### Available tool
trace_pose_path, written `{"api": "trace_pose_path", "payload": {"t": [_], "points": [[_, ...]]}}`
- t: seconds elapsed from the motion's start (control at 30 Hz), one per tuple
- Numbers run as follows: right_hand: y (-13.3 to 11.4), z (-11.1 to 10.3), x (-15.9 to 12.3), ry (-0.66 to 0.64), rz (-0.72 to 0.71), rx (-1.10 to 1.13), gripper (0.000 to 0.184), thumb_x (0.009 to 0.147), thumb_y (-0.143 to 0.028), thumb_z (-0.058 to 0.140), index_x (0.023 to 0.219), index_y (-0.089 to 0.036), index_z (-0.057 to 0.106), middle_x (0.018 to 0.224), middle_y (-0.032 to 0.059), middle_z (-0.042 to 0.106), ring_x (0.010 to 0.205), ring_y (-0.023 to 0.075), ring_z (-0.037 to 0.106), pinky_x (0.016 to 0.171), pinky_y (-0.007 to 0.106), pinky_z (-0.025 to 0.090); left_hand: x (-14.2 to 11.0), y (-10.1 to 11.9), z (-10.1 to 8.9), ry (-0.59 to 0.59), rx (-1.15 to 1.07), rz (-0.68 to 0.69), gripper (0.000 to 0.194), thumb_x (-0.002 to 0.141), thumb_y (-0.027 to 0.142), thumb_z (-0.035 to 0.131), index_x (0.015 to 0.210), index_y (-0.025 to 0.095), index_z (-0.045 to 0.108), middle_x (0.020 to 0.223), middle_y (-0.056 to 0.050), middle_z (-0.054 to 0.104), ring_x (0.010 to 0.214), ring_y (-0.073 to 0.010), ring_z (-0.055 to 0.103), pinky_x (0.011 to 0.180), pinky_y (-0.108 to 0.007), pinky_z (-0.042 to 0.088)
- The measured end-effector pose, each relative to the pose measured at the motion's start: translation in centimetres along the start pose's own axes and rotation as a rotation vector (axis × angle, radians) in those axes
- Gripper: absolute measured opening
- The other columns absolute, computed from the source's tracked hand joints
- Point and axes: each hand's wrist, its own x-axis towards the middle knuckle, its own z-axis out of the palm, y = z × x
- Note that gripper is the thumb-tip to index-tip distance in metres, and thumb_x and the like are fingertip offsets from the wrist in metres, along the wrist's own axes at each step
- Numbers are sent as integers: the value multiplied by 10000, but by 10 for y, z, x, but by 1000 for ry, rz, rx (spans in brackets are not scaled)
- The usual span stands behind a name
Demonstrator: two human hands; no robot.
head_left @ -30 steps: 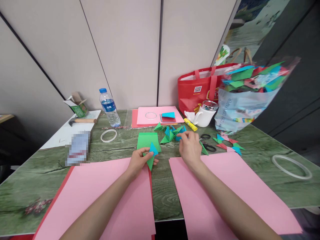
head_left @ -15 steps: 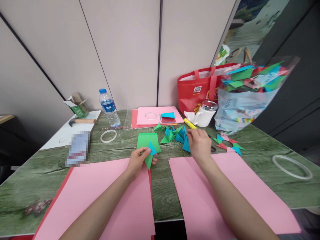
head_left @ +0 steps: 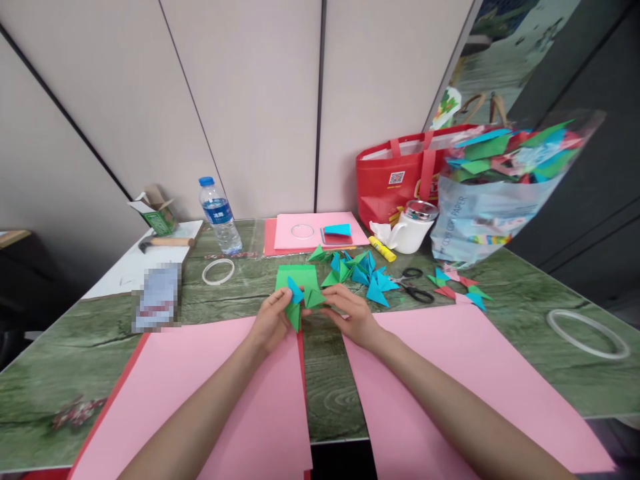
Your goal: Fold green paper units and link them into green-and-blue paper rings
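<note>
My left hand [head_left: 270, 321] is closed on a small piece of joined folded paper triangles [head_left: 294, 303], blue on top and green below. My right hand [head_left: 353, 316] pinches a green folded triangle [head_left: 314, 297] and holds it against that piece. Both hands meet over the green table [head_left: 330, 380], just in front of a stack of green paper squares [head_left: 296, 274]. A loose pile of blue and green folded triangles [head_left: 361, 272] lies behind my right hand.
Two large pink sheets [head_left: 240, 407] [head_left: 475, 373] lie under my forearms. Scissors [head_left: 413, 288], a yellow glue stick [head_left: 382, 249], a white mug [head_left: 411, 228], a water bottle [head_left: 219, 215], tape rings [head_left: 218, 271] [head_left: 588, 332], a red bag [head_left: 400, 175] and a clear bag of folded pieces [head_left: 495, 193] stand around.
My right hand left the pile at the back right, came left with a green triangle, and now meets the piece in my left hand. My left hand stayed put.
</note>
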Motion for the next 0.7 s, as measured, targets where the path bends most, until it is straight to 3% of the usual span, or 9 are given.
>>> {"api": "trace_pose_path", "payload": {"t": [0.33,0.47,0.6,0.7], "points": [[5,2,-2,-58,65,38,176,802,-108,484,893,-196,606,902,69,547,861,163,546,742,312,469,-1,0,-2,-24,-11,-25,168,682,260,687,733,128,595,757,-22,646,639,-115,606,631,-269,543],[-1,-1,0,-86,104,50,121,794,-190,543,898,-187,604,971,85,527,938,179,531,809,338,458,-1,-3,-2,-29,32,-17,187,658,263,709,714,123,600,647,1,601,595,-100,587,617,-234,514],[-2,-1,0,-89,125,113,353,666,-325,703,962,-192,567,1014,95,552,972,208,532,845,371,459,-2,-5,0,-11,80,10,188,650,273,713,657,118,606,597,19,575,554,-80,553,585,-208,478],[-2,5,-2,-27,248,231,411,637,-338,724,980,-203,542,992,83,567,955,203,551,802,349,498,-2,-5,2,16,136,36,209,610,286,736,624,114,620,578,12,582,542,-87,540,576,-210,458]]}}
